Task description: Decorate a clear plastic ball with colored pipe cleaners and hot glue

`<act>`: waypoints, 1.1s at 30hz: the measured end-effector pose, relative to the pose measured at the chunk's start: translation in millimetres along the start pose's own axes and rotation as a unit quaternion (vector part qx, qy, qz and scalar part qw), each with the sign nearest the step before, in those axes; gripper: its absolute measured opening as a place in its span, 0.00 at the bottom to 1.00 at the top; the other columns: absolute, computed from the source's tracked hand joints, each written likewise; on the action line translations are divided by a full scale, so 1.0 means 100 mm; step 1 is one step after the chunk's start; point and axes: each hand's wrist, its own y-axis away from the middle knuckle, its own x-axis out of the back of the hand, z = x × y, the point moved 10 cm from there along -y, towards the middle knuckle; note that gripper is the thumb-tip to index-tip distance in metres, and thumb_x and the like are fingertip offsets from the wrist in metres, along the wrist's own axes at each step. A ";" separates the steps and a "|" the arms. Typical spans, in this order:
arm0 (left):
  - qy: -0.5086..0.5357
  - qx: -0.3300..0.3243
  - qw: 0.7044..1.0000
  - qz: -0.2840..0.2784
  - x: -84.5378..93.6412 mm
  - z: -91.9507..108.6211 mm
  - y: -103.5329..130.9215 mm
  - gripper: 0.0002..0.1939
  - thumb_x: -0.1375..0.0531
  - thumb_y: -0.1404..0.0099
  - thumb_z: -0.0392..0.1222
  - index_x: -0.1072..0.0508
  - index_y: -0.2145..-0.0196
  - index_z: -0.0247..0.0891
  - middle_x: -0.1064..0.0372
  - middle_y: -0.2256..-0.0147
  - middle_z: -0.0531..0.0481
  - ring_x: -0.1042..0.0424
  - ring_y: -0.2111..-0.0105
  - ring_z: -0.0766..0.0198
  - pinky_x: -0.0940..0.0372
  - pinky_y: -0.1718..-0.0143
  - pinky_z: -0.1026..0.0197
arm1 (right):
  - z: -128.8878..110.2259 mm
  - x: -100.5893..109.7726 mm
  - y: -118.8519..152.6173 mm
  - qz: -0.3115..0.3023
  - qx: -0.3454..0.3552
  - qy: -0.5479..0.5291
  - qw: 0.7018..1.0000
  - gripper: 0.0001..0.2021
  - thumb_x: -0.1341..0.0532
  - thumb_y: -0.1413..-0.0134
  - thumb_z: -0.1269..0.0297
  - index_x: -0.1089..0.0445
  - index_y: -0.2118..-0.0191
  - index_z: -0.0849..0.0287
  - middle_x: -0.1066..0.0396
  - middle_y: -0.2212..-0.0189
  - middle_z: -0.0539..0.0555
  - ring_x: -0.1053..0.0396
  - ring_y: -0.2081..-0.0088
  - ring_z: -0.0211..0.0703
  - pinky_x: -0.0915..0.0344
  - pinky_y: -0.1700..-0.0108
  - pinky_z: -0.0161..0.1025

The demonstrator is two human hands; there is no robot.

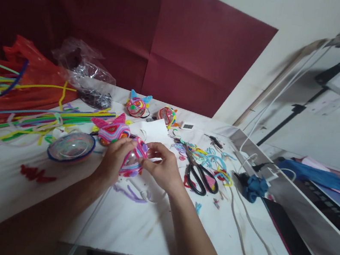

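Low over the middle of the white table, my left hand [114, 157] and my right hand [165, 168] grip a rounded clear plastic piece [131, 163] from its two sides. Pink, purple and light blue fuzzy strips curve over it. My fingers cover part of its rim. Just behind my left hand sits a pink eared ornament [112, 130] with ringed eyes. To the left lies a clear half-shell [72, 147] with a dark blue edge. Purple fuzzy strips [132, 194] rest below my hands. Black-handled scissors [201, 177] lie to the right.
Finished-looking eared ornaments [136, 105] stand at the back. Bundled pipe cleaners fill a red plastic bag [34, 78] at left, near a clear bag [84, 72]. Colourful scraps [213, 158] spread around the scissors. White cables [247, 232] and a dark phone-like slab [290, 235] lie at right.
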 end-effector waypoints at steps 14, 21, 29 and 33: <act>0.073 0.035 0.984 -0.162 -0.29 0.09 0.10 0.10 0.34 0.53 0.37 0.22 0.69 0.38 0.25 0.76 0.50 0.27 0.75 0.58 0.32 0.72 0.58 | 0.08 0.20 -0.05 0.017 -0.008 -0.024 1.000 0.19 0.30 0.61 0.57 0.28 0.61 0.56 0.29 0.68 0.50 0.31 0.66 0.41 0.35 0.68 0.36; 0.088 0.025 0.963 -0.253 -0.40 0.12 0.13 0.19 0.31 0.50 0.36 0.22 0.57 0.34 0.19 0.64 0.43 0.22 0.71 0.58 0.30 0.69 0.61 | 0.12 0.32 -0.05 0.026 -0.025 -0.048 0.998 0.20 0.29 0.62 0.56 0.28 0.61 0.58 0.30 0.67 0.50 0.32 0.67 0.40 0.36 0.68 0.36; 0.020 0.005 0.960 -0.278 -0.42 0.16 0.15 0.24 0.30 0.46 0.38 0.22 0.50 0.36 0.18 0.62 0.42 0.25 0.77 0.63 0.32 0.74 0.64 | 0.09 0.39 -0.01 0.039 -0.027 -0.065 0.997 0.19 0.30 0.62 0.57 0.27 0.62 0.58 0.29 0.68 0.49 0.33 0.68 0.39 0.35 0.65 0.36; -0.004 -0.004 0.958 -0.288 -0.40 0.14 0.14 0.26 0.31 0.42 0.42 0.23 0.46 0.40 0.20 0.55 0.39 0.20 0.61 0.50 0.27 0.60 0.56 | 0.07 0.40 0.00 0.037 -0.026 -0.082 0.996 0.19 0.29 0.63 0.58 0.26 0.62 0.59 0.29 0.68 0.50 0.34 0.69 0.38 0.35 0.65 0.36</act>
